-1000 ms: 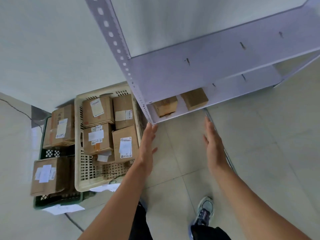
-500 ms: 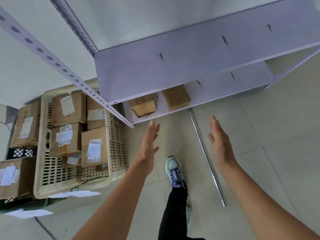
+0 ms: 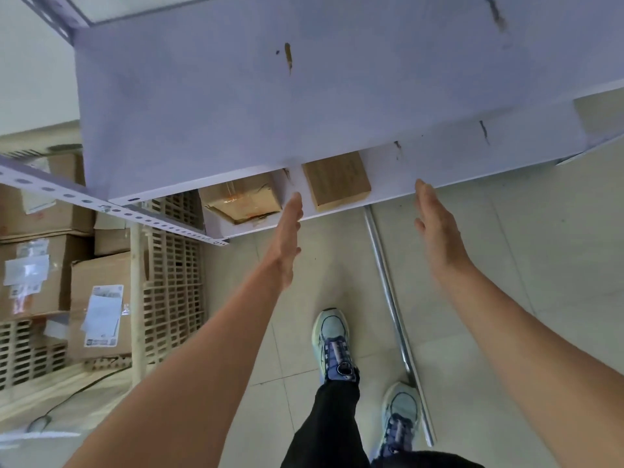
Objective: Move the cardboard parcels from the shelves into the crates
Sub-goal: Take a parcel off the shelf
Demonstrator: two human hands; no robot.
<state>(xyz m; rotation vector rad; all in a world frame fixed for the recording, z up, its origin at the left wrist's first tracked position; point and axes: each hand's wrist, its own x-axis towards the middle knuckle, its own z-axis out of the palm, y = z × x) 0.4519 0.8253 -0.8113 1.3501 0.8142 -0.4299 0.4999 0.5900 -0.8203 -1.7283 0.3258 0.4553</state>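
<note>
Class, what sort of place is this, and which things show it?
Likely a storeroom or parcel depot: a metal shelf rack holding cardboard parcels, and a slatted crate packed with labelled boxes.

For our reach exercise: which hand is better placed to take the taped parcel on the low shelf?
Left, likely. The left hand points beside the taped parcel; the right hand is beyond the plain parcel.

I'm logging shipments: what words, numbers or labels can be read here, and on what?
No text is readable.
White label on the near crated parcel: too blurred.
White labels on the parcel left of it: too blurred.
Taped parcel and plain parcel on the lower shelf: no readable print.
</note>
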